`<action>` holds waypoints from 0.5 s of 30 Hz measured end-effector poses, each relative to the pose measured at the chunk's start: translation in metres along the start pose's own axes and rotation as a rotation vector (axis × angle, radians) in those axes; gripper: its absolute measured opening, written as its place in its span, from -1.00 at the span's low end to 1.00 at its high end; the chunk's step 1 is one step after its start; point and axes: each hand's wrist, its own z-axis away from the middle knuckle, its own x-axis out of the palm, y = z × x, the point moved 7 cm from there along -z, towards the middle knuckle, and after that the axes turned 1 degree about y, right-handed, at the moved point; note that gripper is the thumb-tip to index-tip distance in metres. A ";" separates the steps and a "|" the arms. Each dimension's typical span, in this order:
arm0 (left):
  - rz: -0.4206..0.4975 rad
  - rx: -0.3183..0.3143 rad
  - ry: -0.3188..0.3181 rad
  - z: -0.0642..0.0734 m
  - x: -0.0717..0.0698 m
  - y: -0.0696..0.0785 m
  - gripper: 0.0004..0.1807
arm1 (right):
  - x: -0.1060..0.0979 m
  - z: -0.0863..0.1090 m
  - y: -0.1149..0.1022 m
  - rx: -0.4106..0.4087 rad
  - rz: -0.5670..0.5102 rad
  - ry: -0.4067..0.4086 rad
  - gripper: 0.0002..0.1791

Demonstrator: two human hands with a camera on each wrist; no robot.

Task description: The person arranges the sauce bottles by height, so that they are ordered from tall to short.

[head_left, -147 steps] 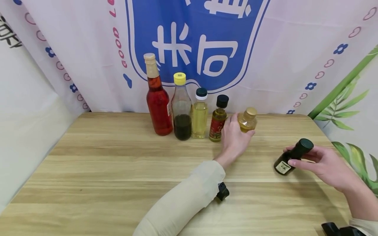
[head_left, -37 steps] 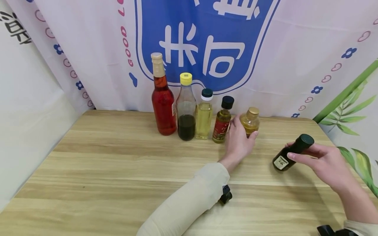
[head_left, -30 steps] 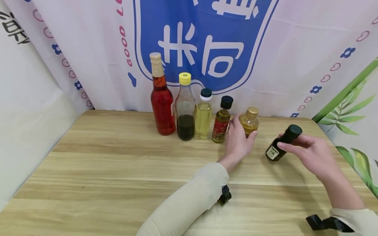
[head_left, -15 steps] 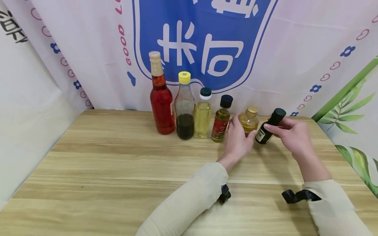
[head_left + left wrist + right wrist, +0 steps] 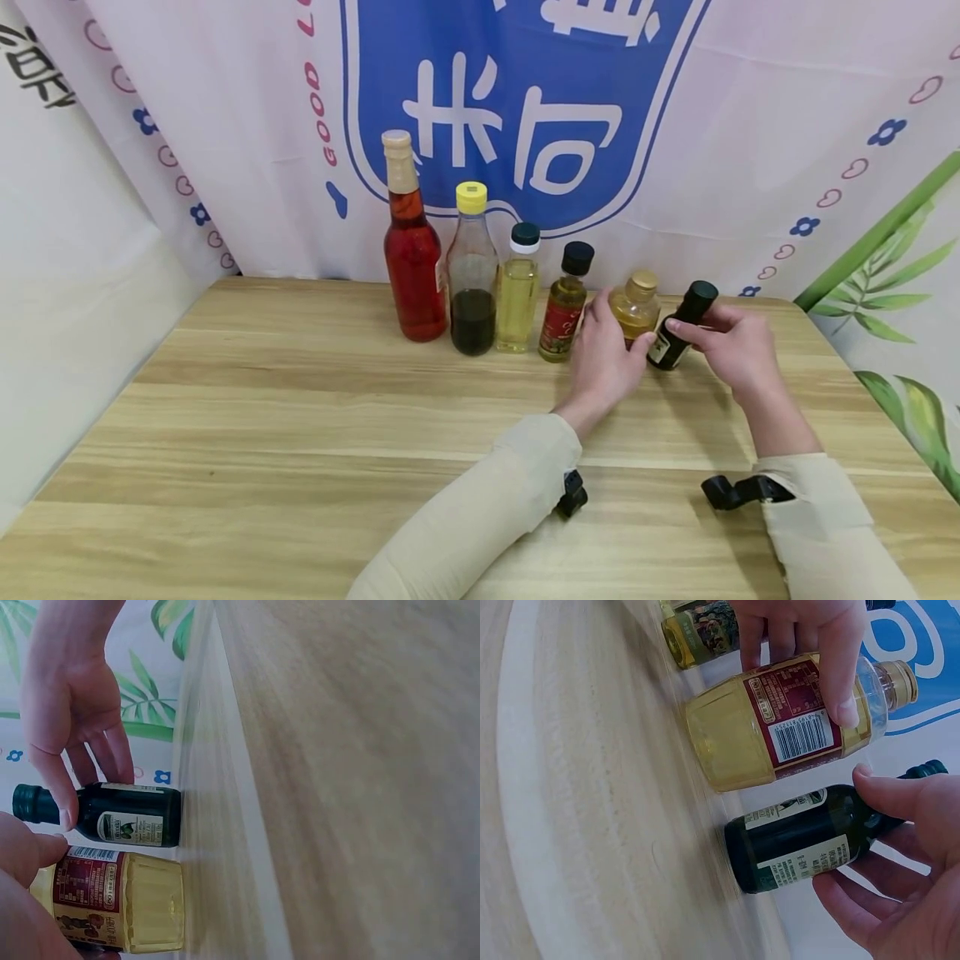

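Note:
My left hand [image 5: 606, 360] grips a clear bottle of yellow oil [image 5: 634, 310] with a gold cap, standing upright at the right end of a bottle row. Its red label and barcode [image 5: 801, 738] show in the right wrist view. Right beside it, my right hand [image 5: 741, 348] holds a small dark green bottle [image 5: 799, 840] around its upper part, thumb on the near side. The dark bottle's base is at the tabletop; whether it bears its weight there I cannot tell. The left wrist view shows a narrow gap between the two bottles.
Left of my hands stand a red-labelled oil bottle [image 5: 562, 321], a pale oil bottle [image 5: 517, 304] with a dark green cap, a yellow-capped bottle [image 5: 472, 317] of dark liquid and a tall red bottle [image 5: 415, 279]. A printed curtain [image 5: 720, 167] hangs behind the wooden table [image 5: 300, 467].
My right hand has carried the dark green bottle left and back from the table's right side, up beside the yellow oil bottle. The left hand has kept its grip there.

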 end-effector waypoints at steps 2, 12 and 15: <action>-0.001 -0.002 0.001 0.000 0.000 -0.001 -0.11 | 0.000 0.000 0.001 0.003 0.028 -0.002 -0.41; 0.005 0.039 0.010 -0.001 0.001 -0.002 -0.11 | 0.002 0.002 0.003 0.018 0.105 -0.043 -0.34; -0.001 0.057 0.024 -0.005 0.006 -0.006 -0.11 | 0.002 0.002 0.003 0.020 0.117 -0.041 -0.33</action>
